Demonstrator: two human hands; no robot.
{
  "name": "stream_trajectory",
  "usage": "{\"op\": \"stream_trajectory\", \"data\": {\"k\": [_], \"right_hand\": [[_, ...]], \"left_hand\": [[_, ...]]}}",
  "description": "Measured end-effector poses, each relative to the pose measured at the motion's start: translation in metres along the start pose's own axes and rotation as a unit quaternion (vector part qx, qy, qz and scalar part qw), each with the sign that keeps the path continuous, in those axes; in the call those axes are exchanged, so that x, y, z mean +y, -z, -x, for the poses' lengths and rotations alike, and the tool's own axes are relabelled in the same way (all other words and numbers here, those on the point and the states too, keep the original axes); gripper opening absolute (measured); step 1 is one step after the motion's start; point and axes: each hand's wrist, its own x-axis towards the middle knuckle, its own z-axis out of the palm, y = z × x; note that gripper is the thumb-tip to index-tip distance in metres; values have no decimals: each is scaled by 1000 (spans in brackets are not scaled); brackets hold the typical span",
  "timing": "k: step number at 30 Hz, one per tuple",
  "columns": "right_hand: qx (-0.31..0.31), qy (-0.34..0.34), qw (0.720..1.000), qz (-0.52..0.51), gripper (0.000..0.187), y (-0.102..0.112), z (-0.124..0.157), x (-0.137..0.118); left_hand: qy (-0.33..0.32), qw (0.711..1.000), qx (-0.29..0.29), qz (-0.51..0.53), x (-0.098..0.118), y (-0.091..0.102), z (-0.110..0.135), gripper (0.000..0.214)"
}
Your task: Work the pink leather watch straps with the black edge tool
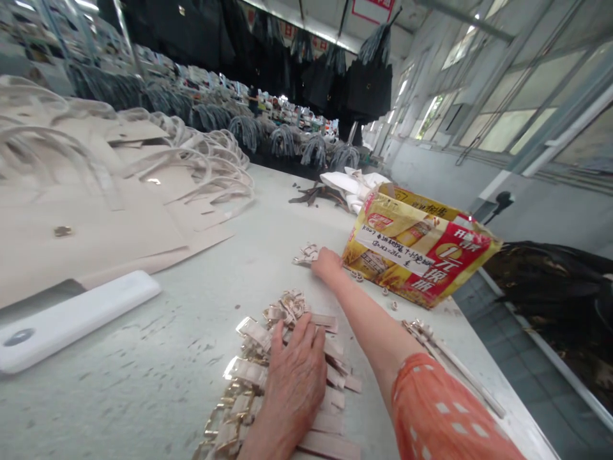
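My left hand (297,364) rests palm down, with fingers extended, on a heap of short beige straps (330,421) fitted with gold-coloured metal buckles (232,367). Farther up the table, my right hand (328,265) has curled fingers against a small cluster of beige loops (306,253). What lies inside those fingers is hidden. More small loops (357,276) are scattered between that hand and a yellow and red cardboard box (402,246) with a handwritten label.
Beige bag panels with handles (86,191) pile up at the left, near a white bar-shaped object (81,319). Dark scraps (318,195) and white material (354,185) lie behind the box. A thin rod (460,367) lies at right, near the table edge. Black bags (364,89) hang beyond.
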Motion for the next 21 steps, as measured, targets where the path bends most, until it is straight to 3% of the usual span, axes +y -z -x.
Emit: {"op": "stream_trajectory", "data": {"k": [5, 12, 17, 19, 21], "right_hand": [[-5, 49, 999, -2, 40, -3, 55, 31], [-43, 167, 985, -15, 55, -23, 145, 77], [-116, 285, 949, -71, 73, -22, 146, 96], [-108, 250, 959, -81, 83, -12, 138, 112], [-52, 146, 987, -39, 77, 1, 130, 135]], "left_hand": [[4, 1000, 20, 9, 0, -6, -1, 50], [-4, 1000, 29, 7, -1, -10, 0, 54], [-9, 1000, 22, -3, -3, -7, -1, 47], [-11, 1000, 20, -7, -4, -7, -1, 45], [-12, 1000, 22, -7, -4, -7, -1, 43]]}}
